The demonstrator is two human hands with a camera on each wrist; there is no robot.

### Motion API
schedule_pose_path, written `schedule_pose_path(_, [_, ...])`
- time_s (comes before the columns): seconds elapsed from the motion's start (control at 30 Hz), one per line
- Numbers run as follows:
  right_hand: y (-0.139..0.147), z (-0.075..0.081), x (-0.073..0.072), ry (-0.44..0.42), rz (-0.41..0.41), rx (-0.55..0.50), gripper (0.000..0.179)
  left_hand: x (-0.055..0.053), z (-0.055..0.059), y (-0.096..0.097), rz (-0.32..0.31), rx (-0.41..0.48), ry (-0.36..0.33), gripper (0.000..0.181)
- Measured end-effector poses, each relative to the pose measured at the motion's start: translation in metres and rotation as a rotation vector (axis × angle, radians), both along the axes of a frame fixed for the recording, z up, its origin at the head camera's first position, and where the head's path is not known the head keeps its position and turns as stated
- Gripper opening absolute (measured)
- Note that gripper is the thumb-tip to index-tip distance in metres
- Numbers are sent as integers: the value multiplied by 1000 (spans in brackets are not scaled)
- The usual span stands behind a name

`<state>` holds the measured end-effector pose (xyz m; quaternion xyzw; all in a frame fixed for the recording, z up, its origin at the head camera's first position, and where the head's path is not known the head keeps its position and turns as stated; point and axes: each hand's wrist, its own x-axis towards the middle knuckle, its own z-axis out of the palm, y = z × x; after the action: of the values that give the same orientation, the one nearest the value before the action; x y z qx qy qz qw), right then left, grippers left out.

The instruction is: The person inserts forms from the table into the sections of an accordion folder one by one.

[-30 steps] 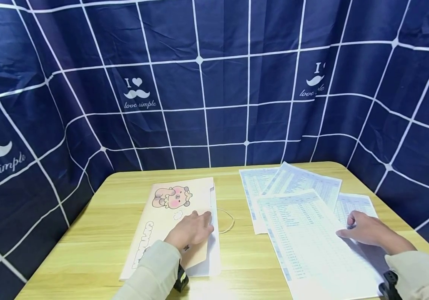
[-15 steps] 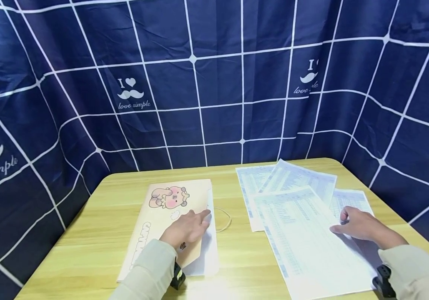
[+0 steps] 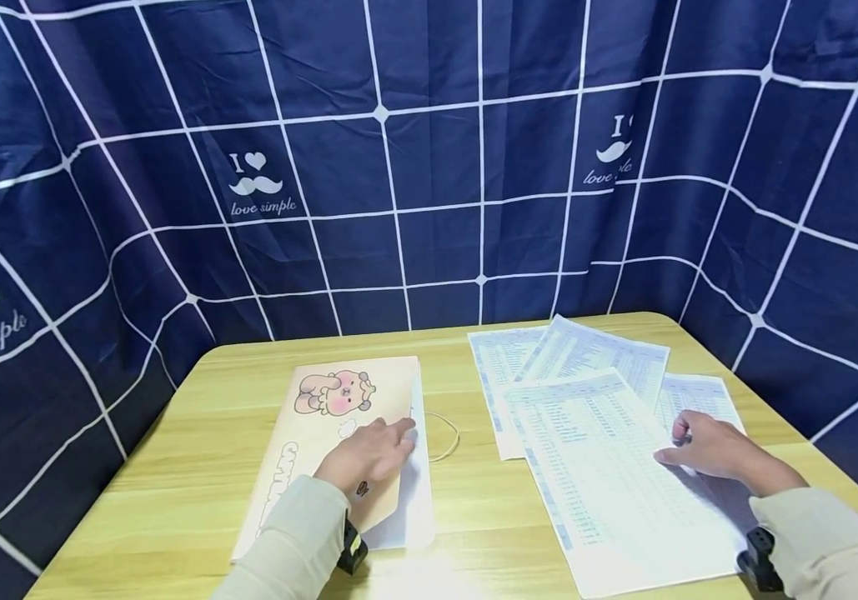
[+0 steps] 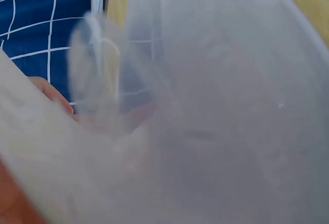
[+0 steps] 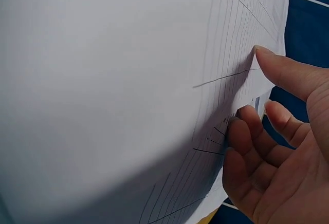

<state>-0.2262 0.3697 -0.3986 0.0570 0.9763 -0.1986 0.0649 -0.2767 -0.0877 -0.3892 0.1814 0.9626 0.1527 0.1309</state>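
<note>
A cream file folder (image 3: 308,446) with a cartoon bear lies on the left of the table. My left hand (image 3: 373,454) lies over its cover and grips the right edge, which is raised a little. White inner sleeves show below it. From the left wrist view, a cloudy translucent plastic sleeve (image 4: 231,106) fills most of the frame and partly hides the fingers. My right hand (image 3: 714,450) pinches the right edge of the front printed sheet (image 3: 609,500). Seen from the right wrist, the thumb (image 5: 288,75) touches the sheet's edge and the other fingers curl beside it.
Several more printed sheets (image 3: 499,367) overlap in a fan behind the front one. A thin elastic loop (image 3: 455,442) sticks out from the folder's right side onto the wooden table (image 3: 466,525). Blue gridded curtain (image 3: 436,208) surrounds the table's back and sides.
The whole head view has shifted slightly, moving everything a bit left. Both hands keep their places on the folder and the sheet.
</note>
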Motion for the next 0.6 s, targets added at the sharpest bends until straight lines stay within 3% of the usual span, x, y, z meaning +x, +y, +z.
schedule_pose_path(0.33, [1,-2,-2,21,32,-26,47,-2,-5,5,14,-10,54,53])
schedule_pose_path(0.6, [3,-8,-1,112,114,-40,42,-2,-8,12,3,-49,120,49])
